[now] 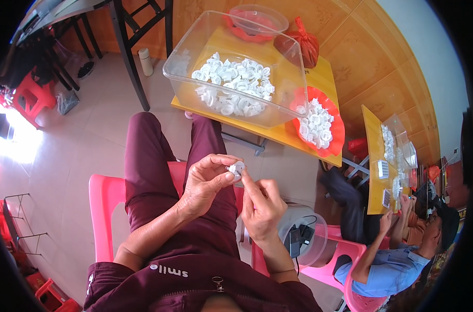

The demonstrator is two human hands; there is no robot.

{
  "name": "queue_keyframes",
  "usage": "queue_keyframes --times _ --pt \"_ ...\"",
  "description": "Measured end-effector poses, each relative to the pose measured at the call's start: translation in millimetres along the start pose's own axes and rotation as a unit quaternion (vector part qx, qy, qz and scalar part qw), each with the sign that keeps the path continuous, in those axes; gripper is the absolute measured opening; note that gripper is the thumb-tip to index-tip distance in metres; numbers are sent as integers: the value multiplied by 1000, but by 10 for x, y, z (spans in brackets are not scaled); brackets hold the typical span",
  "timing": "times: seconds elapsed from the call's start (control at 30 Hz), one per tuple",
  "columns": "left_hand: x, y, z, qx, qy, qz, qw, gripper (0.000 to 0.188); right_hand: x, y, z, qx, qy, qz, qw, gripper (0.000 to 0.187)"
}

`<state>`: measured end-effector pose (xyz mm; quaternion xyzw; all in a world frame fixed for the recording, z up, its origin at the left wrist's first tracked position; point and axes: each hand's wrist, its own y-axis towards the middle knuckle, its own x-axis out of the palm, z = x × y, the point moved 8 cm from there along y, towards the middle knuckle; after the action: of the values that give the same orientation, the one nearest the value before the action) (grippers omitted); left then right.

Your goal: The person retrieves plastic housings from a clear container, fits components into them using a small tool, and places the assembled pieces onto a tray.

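Above my lap, the thumb and fingers of my left hand (205, 179) pinch a small round white plastic part (237, 169). My right hand (263, 205) reaches it from the other side. Its index fingertip meets the rim of the part, and the other fingers are curled in. Whether that hand pinches something small as well is hidden. In front of my knees, a clear plastic bin (278, 115) on the yellow table (210, 113) contains many similar white parts (236, 83). More white parts (317, 125) fill a red scalloped tray (336, 143) at the table's right end.
A tied red bag (305, 44) and a clear bowl (262, 18) are at the table's back. Beside my right arm stands a clear tub (320, 239) with a black device (295, 242). At right, a person in blue (398, 268) works at another yellow table (373, 156).
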<state>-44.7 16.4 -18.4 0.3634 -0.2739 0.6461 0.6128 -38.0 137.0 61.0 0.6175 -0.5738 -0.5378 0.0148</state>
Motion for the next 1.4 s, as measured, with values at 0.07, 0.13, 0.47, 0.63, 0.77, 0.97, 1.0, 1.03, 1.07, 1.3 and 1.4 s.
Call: queue_keyframes --times 0.07,0.13,0.47,0.63,0.77,0.97,1.0,1.03,1.07,1.3,1.4 --pt "-12 -2 -2 2 14 6 1000 21 22 -10 12 3 -8 -6 1000 40" --pt "-26 -6 -12 1 15 10 1000 21 35 -13 22 6 -17 -11 1000 40" --pt "-14 -9 5 4 10 7 1000 21 16 -7 -2 -2 -5 -3 1000 41" --pt "-16 -15 4 -2 -4 1 1000 23 32 -13 0 -4 -12 -8 1000 42" --pt "-37 -15 4 6 19 8 1000 20 43 -19 -4 -6 -20 -14 1000 41" --pt "-25 -8 29 26 30 -10 999 19 46 -20 -20 -19 -25 -11 999 39" --pt "-30 -7 22 26 26 -16 999 19 41 -19 -28 -23 -27 -9 999 38" --pt "-32 -6 18 25 22 -21 999 20 39 -17 -31 -23 -27 -9 999 38" --pt "-32 -7 20 25 22 -21 999 20 36 -13 -41 -25 -28 -11 999 38" --pt "48 -16 66 33 65 -45 996 19 -21 -10 -102 -38 -40 -13 998 41" --pt "36 -25 57 35 87 -43 995 19 -17 -20 -115 -36 -54 -23 998 42"
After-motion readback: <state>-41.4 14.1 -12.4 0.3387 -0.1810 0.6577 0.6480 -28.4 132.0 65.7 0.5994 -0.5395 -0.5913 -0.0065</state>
